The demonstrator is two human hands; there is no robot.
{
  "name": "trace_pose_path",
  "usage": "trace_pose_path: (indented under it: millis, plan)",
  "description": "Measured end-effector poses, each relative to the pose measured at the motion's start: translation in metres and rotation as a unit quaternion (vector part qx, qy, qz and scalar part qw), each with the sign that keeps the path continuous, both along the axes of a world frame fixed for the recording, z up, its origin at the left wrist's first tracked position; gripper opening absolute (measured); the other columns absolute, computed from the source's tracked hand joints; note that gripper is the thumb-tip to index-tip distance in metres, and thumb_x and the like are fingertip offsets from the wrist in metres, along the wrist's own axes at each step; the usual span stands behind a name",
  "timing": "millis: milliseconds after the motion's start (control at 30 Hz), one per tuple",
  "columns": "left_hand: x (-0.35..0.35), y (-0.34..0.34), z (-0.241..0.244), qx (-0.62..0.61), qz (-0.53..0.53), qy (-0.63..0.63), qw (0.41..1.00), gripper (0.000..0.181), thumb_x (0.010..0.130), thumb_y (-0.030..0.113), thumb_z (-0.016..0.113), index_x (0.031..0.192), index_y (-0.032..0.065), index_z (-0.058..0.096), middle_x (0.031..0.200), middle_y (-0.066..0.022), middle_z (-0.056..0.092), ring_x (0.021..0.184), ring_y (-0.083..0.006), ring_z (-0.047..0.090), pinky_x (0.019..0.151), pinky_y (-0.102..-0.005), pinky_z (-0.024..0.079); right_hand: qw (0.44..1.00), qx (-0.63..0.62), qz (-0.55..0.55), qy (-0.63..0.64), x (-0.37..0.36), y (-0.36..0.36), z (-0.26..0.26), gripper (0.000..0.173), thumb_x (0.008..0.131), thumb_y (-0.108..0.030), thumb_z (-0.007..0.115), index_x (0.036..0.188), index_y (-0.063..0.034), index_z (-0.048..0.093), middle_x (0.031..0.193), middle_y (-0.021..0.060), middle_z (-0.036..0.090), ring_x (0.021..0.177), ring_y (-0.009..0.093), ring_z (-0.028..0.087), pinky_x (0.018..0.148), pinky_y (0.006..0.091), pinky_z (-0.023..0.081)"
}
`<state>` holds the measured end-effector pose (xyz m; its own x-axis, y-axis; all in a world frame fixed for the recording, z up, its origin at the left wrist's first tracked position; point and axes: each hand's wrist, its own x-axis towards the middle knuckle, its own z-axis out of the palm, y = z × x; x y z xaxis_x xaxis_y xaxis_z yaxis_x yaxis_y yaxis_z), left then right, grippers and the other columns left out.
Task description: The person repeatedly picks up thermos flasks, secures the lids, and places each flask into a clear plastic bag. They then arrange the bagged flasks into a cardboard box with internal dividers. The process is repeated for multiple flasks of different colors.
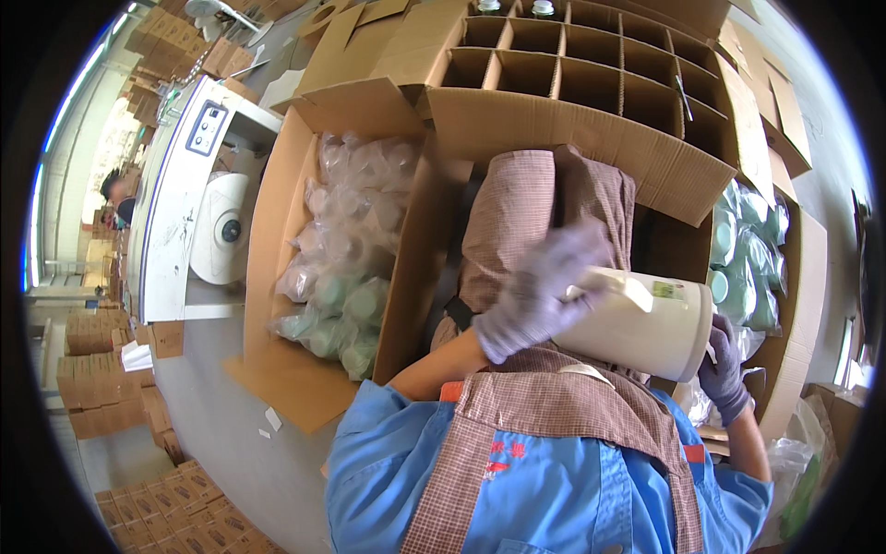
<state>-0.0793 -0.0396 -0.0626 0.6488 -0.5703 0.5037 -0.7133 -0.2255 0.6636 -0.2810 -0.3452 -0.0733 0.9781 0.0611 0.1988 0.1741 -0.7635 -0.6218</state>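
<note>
A cream cylindrical jug (637,325) with a handle and a small green label lies on its side across my lap. Its broad end points to the right. Around that end curls my right hand (723,370), in a grey-purple knit glove, holding it. My left hand (543,298), gloved alike, is blurred at the jug's other end, by the handle (633,294). Its fingers stretch away from me, and whether they grip the jug is unclear. The jug's far end is partly hidden behind this hand.
Left of my legs stands an open carton (273,228) of plastic-wrapped pale and green vessels (346,298). A divided carton (588,107) holds bottles in back cells. Wrapped green vessels (751,242) fill a right-hand carton (806,291). A white machine (169,242) stands farther left.
</note>
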Motion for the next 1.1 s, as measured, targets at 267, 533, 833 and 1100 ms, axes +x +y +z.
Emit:
trace_pose_path:
  millis: [267,533,833,1100]
  plan:
    - [0.038,0.050,-0.036,0.103,0.143,0.109,0.978,0.041,0.093,0.039,0.068,0.115,0.0048,0.068,0.115,-0.0150,0.067,0.104,-0.0282,0.063,0.093,-0.0383,0.052,0.945,0.301,-0.076,0.107,-0.010,0.089,-0.052,0.056,0.082,0.004,0.070,0.135,-0.0010,0.052,0.131,0.0154,0.060,0.119,0.023,0.059,0.098,0.0373,0.050]
    - [0.178,-0.029,-0.017,-0.066,-0.121,0.100,0.985,0.033,0.093,0.023,0.069,0.122,0.0070,0.068,0.108,-0.0083,0.072,0.089,-0.0147,0.069,0.080,-0.0274,0.056,0.937,0.049,0.159,0.307,0.094,0.067,0.081,0.019,0.086,-0.006,0.069,0.104,-0.0015,0.071,0.098,0.0124,0.071,0.093,0.020,0.068,0.082,0.0336,0.053]
    - [0.165,0.016,-0.026,-0.225,0.125,0.155,0.954,0.035,0.088,0.011,0.071,0.121,0.0030,0.065,0.124,-0.0120,0.061,0.096,-0.0169,0.064,0.084,-0.0289,0.054,0.943,0.304,0.021,0.132,0.285,0.079,0.005,0.031,0.085,-0.003,0.067,0.116,0.0028,0.066,0.108,0.0108,0.066,0.103,0.019,0.062,0.094,0.0304,0.048]
    - [0.176,0.362,-0.212,0.344,0.679,0.300,0.574,0.098,0.074,0.055,0.075,0.149,0.0031,0.039,0.152,-0.0223,0.040,0.142,-0.0386,0.035,0.113,-0.0455,0.035,0.951,0.284,-0.113,0.043,0.276,0.108,-0.001,0.023,0.087,-0.006,0.066,0.108,0.0019,0.067,0.105,0.0072,0.064,0.097,0.016,0.061,0.088,0.0285,0.049]
